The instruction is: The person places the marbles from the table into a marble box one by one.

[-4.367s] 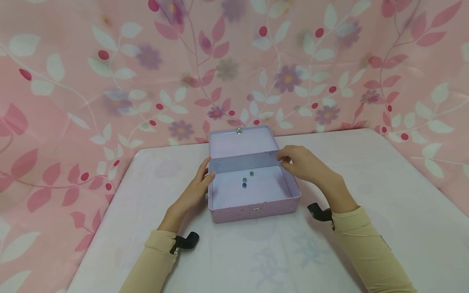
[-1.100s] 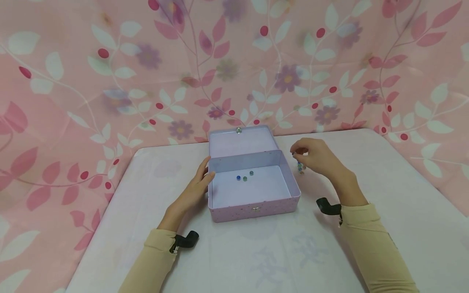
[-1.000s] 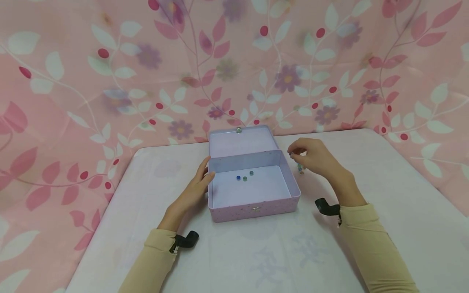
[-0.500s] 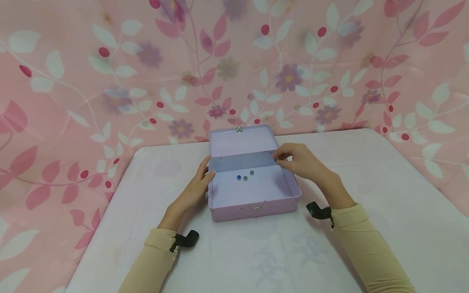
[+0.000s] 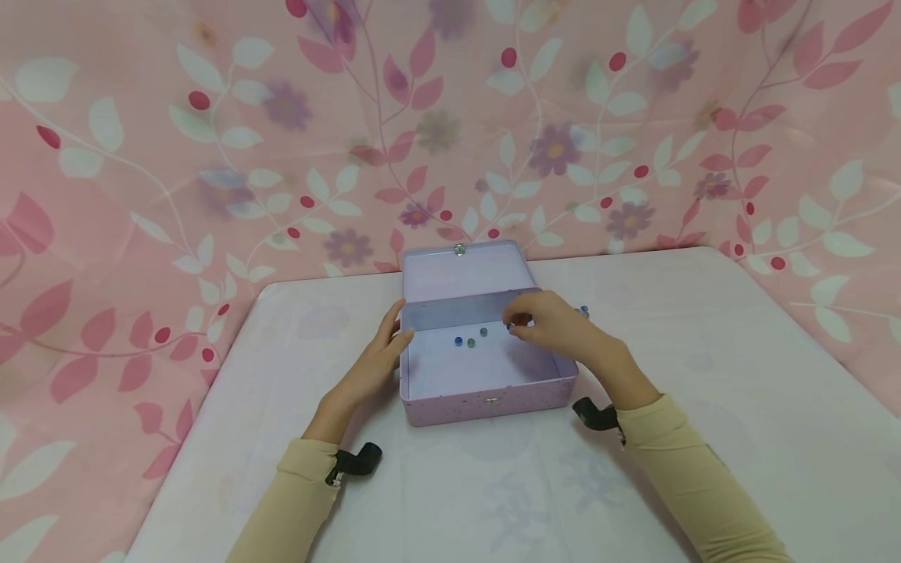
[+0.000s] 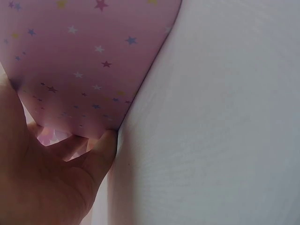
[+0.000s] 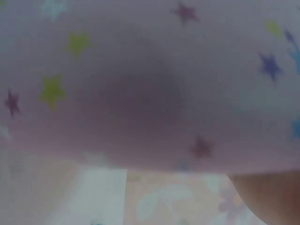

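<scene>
A lilac tin box with a starry outer wall stands with its lid tipped back. On its floor lie a blue marble and two greenish marbles. Over the box's right part, my right hand pinches a dark blue marble between thumb and fingertips. My left hand rests against the left wall, thumb at the rim; the left wrist view has its fingers touching the starry wall. Only the outer wall and part of the hand show in the right wrist view.
More marbles lie on the white cloth right of the box, partly hidden by my right hand. A pink floral curtain hangs behind the table. Each wrist wears a black camera.
My right hand reached right of the box, then came left over it with a dark blue marble. The blue marble inside rolled slightly back and left. My left hand stayed put.
</scene>
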A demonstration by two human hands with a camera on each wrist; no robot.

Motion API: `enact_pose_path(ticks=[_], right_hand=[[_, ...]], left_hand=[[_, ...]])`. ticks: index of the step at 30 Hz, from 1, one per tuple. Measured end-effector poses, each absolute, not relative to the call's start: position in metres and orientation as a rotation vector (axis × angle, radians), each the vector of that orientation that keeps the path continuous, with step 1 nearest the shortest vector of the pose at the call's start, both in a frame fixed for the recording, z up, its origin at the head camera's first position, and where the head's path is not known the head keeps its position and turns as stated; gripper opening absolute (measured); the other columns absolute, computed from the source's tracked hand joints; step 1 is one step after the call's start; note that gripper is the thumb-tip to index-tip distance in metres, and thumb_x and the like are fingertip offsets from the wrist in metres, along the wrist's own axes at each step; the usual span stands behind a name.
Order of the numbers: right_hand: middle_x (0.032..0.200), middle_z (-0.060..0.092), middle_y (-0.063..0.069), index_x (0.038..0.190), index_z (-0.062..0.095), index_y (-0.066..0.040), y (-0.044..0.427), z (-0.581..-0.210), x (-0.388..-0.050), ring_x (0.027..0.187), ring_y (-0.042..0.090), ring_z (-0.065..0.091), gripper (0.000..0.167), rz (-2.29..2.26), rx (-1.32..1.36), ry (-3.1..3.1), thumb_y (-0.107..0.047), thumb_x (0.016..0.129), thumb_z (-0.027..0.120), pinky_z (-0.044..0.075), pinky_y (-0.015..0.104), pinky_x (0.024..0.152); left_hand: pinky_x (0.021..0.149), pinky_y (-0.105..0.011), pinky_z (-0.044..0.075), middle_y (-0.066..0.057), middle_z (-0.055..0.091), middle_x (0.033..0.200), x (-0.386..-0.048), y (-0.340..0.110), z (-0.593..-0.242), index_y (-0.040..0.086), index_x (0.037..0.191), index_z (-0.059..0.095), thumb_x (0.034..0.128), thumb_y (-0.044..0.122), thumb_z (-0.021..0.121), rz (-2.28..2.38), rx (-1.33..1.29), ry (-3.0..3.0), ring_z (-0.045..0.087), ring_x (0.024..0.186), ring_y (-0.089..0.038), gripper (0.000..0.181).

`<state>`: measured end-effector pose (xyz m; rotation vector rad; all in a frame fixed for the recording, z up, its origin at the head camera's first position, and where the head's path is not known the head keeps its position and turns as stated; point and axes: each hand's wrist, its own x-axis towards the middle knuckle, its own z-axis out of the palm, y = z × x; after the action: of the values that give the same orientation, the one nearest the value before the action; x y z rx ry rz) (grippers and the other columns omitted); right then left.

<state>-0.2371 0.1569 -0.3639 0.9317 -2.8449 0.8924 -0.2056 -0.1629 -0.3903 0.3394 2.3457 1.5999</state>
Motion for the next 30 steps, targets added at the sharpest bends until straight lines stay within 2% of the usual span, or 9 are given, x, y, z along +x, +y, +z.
enact_pose_path(ticks=[6,19,30], right_hand=[[0.089,0.071,0.0,0.098,0.074,-0.007,0.147,-0.368,-0.238,0.08,0.014,0.059,0.011,0.762,0.942,-2.908,-0.006,0.088,0.071,0.053,0.03,0.074],[0.091,0.073,0.0,0.097,0.074,-0.009,0.136,-0.377,-0.236,0.079,0.014,0.06,0.012,0.564,0.963,-2.987,-0.004,0.092,0.065,0.056,0.034,0.079],[0.081,0.066,-0.002,0.09,0.072,-0.009,0.13,-0.385,-0.234,0.072,0.014,0.053,0.012,0.458,1.017,-3.018,0.0,0.089,0.064,0.049,0.03,0.07]], left_hand=[[0.116,-0.062,0.03,-0.019,0.008,0.166,-0.206,-0.164,-0.391,0.031,0.16,0.001,0.1074,0.035,0.04,1.599,0.341,2.346,0.016,0.154,-0.037,0.065],[0.116,-0.062,0.03,-0.02,0.008,0.166,-0.205,-0.163,-0.388,0.03,0.16,0.002,0.1073,0.035,0.04,1.594,0.337,2.357,0.016,0.154,-0.037,0.066],[0.116,-0.063,0.03,-0.02,0.007,0.166,-0.205,-0.162,-0.39,0.031,0.16,0.002,0.1072,0.036,0.04,1.596,0.343,2.352,0.016,0.153,-0.038,0.066]])
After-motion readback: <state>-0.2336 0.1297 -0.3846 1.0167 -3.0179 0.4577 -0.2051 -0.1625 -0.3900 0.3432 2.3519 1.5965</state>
